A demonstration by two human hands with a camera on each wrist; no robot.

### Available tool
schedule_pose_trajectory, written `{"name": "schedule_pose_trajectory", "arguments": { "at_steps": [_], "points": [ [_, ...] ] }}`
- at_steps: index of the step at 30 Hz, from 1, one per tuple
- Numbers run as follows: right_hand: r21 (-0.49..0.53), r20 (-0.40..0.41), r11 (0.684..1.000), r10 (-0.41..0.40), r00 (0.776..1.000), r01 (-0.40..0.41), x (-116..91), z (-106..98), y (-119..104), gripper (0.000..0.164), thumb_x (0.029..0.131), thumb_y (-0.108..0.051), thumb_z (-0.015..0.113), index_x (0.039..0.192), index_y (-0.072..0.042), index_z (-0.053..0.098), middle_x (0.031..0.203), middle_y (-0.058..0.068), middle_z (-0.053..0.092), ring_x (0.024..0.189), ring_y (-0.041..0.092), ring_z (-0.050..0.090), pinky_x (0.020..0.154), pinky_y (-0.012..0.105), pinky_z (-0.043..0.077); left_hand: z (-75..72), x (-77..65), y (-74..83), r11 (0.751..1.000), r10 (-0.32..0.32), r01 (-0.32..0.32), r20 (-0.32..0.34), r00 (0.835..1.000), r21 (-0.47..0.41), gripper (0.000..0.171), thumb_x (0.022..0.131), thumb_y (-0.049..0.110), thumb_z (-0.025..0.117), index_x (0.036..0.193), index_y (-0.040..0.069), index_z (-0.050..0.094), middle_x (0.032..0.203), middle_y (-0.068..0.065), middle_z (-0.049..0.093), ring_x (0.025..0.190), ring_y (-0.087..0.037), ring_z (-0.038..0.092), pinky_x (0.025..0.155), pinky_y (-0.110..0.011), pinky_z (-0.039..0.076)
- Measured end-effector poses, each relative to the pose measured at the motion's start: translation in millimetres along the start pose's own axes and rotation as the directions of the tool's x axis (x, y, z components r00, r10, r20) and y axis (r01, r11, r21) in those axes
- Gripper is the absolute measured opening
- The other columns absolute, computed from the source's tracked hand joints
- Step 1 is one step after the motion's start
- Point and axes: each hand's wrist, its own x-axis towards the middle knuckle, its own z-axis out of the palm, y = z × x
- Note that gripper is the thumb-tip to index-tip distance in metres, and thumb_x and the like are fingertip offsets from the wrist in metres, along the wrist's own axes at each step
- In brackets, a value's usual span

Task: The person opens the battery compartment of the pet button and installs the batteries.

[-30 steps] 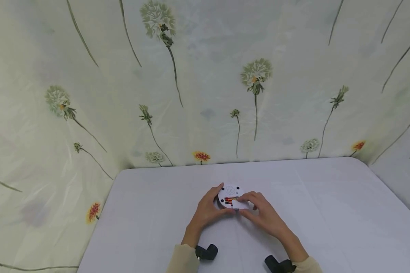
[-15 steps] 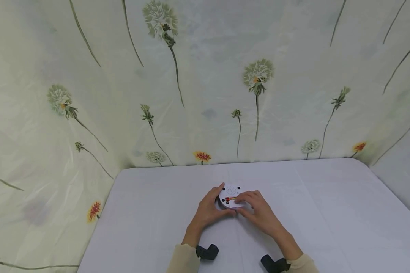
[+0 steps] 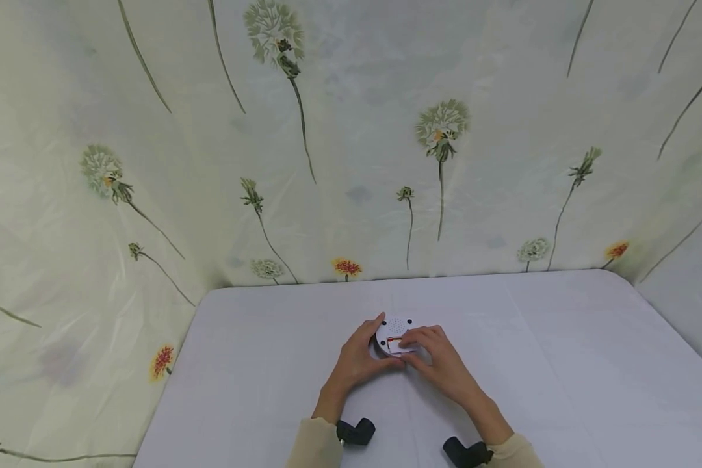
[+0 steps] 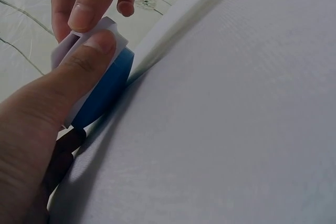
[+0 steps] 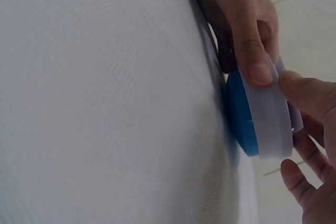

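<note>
A round white device (image 3: 394,325) with a blue underside (image 5: 242,114) rests on the table, its back facing up. That back has speaker holes, small dark feet and a battery compartment, where a strip of red and orange battery (image 3: 393,338) shows. My left hand (image 3: 358,356) grips the device round its left side, thumb along the near edge. With its fingertips on top and thumb at the near edge, my right hand (image 3: 446,367) pinches a white battery cover (image 3: 395,349) lying over part of the compartment. The right fingers hide the compartment's right end.
A white cloth covers the table (image 3: 269,364). Behind and at the sides hangs a curtain (image 3: 351,130) printed with dandelions. Black wrist cameras sit on both wrists, the left wrist camera (image 3: 355,431) close over the cloth.
My right hand has moved a little left with the battery cover, which now hides more of the batteries. The left hand keeps its grip on the device.
</note>
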Motion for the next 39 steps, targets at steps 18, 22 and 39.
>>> {"name": "schedule_pose_trajectory", "arguments": {
  "at_steps": [18, 22, 39],
  "points": [
    [-0.053, -0.036, 0.998, 0.041, 0.999, -0.043, 4.7, 7.5, -6.3, 0.022, 0.076, -0.013, 0.079, 0.094, -0.021, 0.069, 0.102, -0.009, 0.064, 0.094, 0.008, 0.047, 0.079, 0.03, 0.044, 0.7, -0.8, -3.8, 1.0, -0.005, 0.005, -0.003, 1.0, 0.014, 0.097, 0.069, 0.058, 0.074, 0.148, 0.019, 0.033, 0.139, 0.002, 0.051, 0.127, -0.011, 0.048, 0.103, -0.035, 0.043],
    [-0.062, -0.035, 0.994, 0.089, 0.995, -0.091, 4.5, 8.8, -8.1, 0.019, 0.078, -0.013, 0.077, 0.093, -0.022, 0.07, 0.102, -0.01, 0.061, 0.092, 0.007, 0.045, 0.076, 0.028, 0.045, 0.1, -0.9, -4.3, 1.0, 0.0, 0.0, 0.0, 1.0, 0.016, 0.097, 0.069, 0.056, 0.075, 0.148, 0.02, 0.032, 0.139, 0.002, 0.05, 0.127, -0.011, 0.048, 0.104, -0.035, 0.043],
    [-0.011, -0.077, 0.993, 0.115, 0.99, -0.116, 5.5, 13.7, -8.7, 0.016, 0.079, -0.01, 0.075, 0.089, -0.019, 0.069, 0.105, -0.001, 0.057, 0.101, 0.016, 0.044, 0.08, 0.033, 0.04, 0.9, 0.5, -4.9, 1.0, -0.008, 0.008, 0.011, 1.0, 0.024, 0.096, 0.07, 0.059, 0.072, 0.148, 0.022, 0.031, 0.141, 0.003, 0.049, 0.13, -0.012, 0.046, 0.104, -0.035, 0.042]
  ]
}}
